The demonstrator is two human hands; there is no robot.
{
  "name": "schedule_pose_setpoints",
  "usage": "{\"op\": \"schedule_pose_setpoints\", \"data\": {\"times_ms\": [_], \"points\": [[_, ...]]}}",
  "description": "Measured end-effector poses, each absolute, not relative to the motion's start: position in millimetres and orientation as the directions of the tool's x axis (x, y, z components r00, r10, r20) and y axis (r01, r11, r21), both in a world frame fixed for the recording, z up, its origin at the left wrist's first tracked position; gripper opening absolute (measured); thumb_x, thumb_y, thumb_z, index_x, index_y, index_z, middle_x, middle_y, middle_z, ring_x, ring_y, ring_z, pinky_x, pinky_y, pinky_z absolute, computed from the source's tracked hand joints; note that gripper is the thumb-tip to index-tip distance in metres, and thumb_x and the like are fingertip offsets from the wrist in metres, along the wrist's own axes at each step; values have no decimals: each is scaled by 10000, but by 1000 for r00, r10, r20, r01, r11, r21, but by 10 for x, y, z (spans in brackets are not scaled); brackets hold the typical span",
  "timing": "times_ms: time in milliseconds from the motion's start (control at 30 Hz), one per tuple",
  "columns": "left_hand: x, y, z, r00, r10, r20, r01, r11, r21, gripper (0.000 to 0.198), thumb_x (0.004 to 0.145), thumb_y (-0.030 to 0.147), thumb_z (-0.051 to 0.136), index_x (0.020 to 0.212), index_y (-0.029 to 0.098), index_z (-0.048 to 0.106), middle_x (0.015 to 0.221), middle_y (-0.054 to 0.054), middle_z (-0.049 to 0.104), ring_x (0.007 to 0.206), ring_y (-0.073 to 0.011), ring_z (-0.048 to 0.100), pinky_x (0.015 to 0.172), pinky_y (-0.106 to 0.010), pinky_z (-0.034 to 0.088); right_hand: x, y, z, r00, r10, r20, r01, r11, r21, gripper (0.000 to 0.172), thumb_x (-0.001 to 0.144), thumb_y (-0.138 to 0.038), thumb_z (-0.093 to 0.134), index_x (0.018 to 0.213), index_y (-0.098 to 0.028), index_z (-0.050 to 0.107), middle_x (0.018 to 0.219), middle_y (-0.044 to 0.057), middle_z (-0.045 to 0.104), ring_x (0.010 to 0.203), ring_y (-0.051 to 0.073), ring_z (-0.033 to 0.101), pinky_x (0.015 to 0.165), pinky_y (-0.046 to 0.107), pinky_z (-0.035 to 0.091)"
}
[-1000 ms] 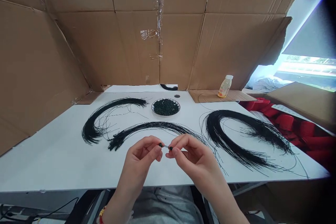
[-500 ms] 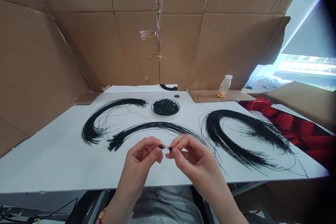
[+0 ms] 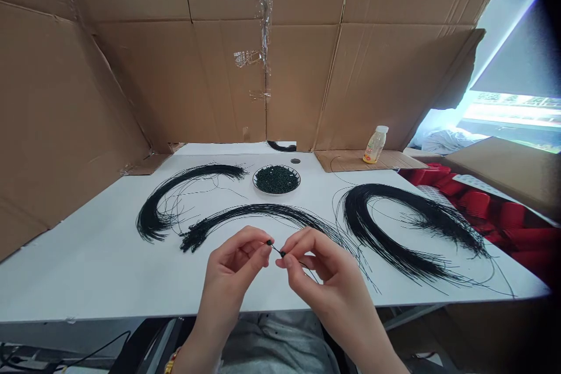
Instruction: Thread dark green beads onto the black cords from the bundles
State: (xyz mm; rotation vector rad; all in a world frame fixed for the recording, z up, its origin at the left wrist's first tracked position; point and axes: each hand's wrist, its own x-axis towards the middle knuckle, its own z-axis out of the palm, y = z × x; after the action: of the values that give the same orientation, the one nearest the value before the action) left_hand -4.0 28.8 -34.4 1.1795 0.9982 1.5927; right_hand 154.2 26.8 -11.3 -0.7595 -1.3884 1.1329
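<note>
My left hand (image 3: 230, 272) and right hand (image 3: 326, 280) are up over the white table (image 3: 87, 269), just in front of the round plate (image 3: 276, 192) of small black beads. Neither hand is spread: each one pinches between thumb and forefinger, the other fingers curled loosely, and the two sets of fingertips sit just apart. Strung between them is a short black cord (image 3: 276, 249), held taut-looking and nearly level, directly in front of the plate. My left hand pinches the dark bead (image 3: 269, 242) at its near end, and my right hand pinches a second dark bead (image 3: 283, 253) at the other. A thin loose strand (image 3: 307, 267) curves down past my right fingers, though from here I cannot tell if it belongs to the same cord. A red and yellow bracelet (image 3: 172, 361) circles my left wrist

Left of the plate lies a curved bundle of black cords (image 3: 151, 216), with a second bundle (image 3: 254, 209) arcing just in front of it and a larger one (image 3: 360, 225) to its right. Behind the plate stands a taped cardboard wall (image 3: 298, 82), while a plastic bottle (image 3: 376, 145) with a white cap stands on a cardboard sheet (image 3: 346, 159) off to its right
</note>
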Motion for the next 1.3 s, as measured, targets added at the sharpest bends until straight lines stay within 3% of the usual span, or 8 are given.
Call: {"op": "schedule_pose_setpoints", "data": {"times_ms": [333,600,900,1167,1300], "points": [[-47,301,-367,-34,973,230,-296,-229,927,40,816,312,845,818,278,824,782,14,655,639,-96,533,619,-199,460,1537,272,-100,-164,929,331,-191,299,-935,141,828,-152,678,730,-233,619,825,2,668,780,153,656,725,245,608],[-59,280,-349,-47,971,235,-287,-239,928,58,818,317,841,819,261,827,768,-2,641,633,-112,539,617,-228,461,1552,276,-92,-176,928,328,-175,298,-938,144,823,-146,670,724,-233,611,826,3,672,784,155,662,718,247,605],[-54,300,-367,-22,963,269,-265,-265,927,18,839,283,820,841,294,834,806,10,651,650,-96,532,619,-198,455,1546,249,-127,-168,893,417,-93,407,-909,148,851,-132,660,766,-240,605,836,2,682,803,158,649,742,262,589],[-133,332,-325,96,948,305,-212,-280,936,91,842,210,804,857,289,846,795,2,657,694,-108,561,604,-187,459,1621,296,-96,-280,908,313,-42,314,-949,138,913,-218,666,781,-237,631,839,1,700,825,166,642,769,279,558],[-164,324,-345,29,979,202,-209,-192,959,92,790,248,869,869,291,848,800,-3,737,698,-113,611,639,-186,504,1647,325,-87,-297,909,291,-87,278,-957,142,920,-250,670,782,-226,649,844,12,681,823,173,645,720,271,557]]}}
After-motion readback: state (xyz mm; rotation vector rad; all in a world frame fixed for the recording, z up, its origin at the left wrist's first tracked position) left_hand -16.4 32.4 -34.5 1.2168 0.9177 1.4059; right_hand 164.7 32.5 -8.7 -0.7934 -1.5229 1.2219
